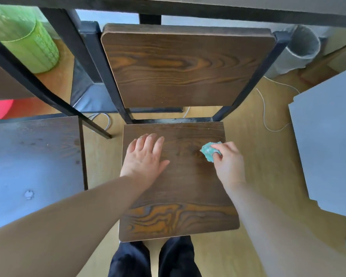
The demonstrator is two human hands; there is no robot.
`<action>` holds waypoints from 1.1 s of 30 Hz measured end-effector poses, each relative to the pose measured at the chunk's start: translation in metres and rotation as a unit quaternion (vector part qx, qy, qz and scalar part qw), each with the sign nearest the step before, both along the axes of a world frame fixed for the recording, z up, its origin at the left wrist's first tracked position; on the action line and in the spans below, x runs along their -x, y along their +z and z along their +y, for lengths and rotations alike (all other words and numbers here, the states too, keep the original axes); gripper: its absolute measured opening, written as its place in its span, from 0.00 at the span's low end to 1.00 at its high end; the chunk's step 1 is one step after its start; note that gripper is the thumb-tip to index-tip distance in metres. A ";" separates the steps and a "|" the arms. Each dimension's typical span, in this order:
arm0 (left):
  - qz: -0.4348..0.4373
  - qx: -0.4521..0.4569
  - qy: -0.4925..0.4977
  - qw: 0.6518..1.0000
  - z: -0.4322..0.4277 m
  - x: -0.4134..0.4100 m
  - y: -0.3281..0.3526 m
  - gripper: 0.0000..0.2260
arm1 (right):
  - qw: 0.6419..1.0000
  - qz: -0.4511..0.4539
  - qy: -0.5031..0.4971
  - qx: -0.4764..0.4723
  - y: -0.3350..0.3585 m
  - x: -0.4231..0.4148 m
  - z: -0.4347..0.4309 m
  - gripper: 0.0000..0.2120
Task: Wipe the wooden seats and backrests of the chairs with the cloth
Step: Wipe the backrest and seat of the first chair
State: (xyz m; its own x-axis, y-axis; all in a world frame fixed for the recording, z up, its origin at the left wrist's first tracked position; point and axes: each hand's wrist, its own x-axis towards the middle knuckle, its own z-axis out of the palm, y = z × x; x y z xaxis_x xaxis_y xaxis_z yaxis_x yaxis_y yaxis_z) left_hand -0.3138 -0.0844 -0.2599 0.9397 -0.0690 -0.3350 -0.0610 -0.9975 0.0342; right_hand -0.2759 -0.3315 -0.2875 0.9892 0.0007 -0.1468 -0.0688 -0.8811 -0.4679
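A chair with a dark wooden seat [180,186] and a wooden backrest [186,66] on a black metal frame stands right in front of me. My left hand [145,156] lies flat on the left part of the seat, fingers straight. My right hand [228,160] grips a bunched teal cloth [208,151] and holds it against the seat near its right edge. A second chair's seat [34,166] is at my left, dusty and glaring with light.
A green bin [28,43] stands back left, a grey lined bin [296,50] back right. A grey board [328,140] fills the right side. White cables [265,116] lie on the wooden floor. A table edge [188,7] runs above. My dark-trousered legs [154,258] are at the seat's front.
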 end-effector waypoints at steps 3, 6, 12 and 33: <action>0.008 0.004 -0.009 1.000 -0.026 0.003 -0.007 0.31 | 1.000 0.017 0.018 -0.004 -0.018 0.005 -0.013 0.15; 0.020 0.000 -0.014 1.000 -0.044 0.006 -0.015 0.32 | 0.999 0.043 0.033 -0.001 -0.033 0.008 -0.020 0.20; 0.037 -0.013 -0.015 0.999 -0.060 0.007 -0.026 0.32 | 0.995 0.066 0.057 -0.049 -0.043 0.010 -0.034 0.23; 0.047 -0.026 -0.016 0.998 -0.071 0.002 -0.035 0.32 | 0.977 0.004 0.192 0.090 -0.052 0.004 -0.048 0.21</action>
